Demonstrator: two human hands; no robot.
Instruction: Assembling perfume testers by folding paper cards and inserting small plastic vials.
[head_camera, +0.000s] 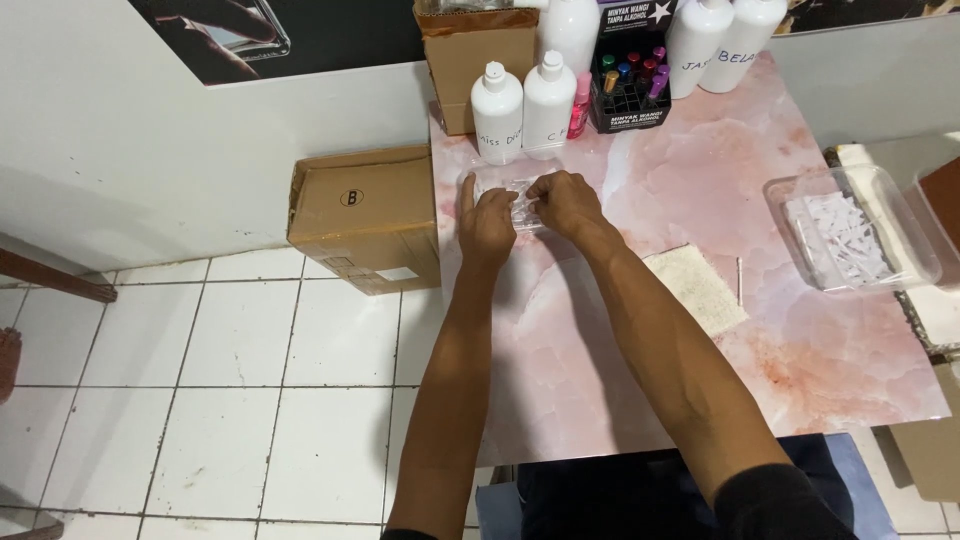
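Pink marbled desk (700, 200) filling the centre and right of the frame, above white floor tiles (200, 380) at lower left. Closed brown cardboard box (365, 215) on the floor against the desk's left edge. At right edge, clear plastic tray (905, 235) holding white scraps. Along the upper centre, white bottles (523, 105) beside a black rack of small coloured vials (630, 85). Pale mat (700, 290) just right of the forearm. Upper centre, both hands meeting on a small clear plastic packet (522, 205) lying on the desk: left hand (487, 225) flat with fingers spread, right hand (563, 200) with fingers curled, pinching the packet's edge.
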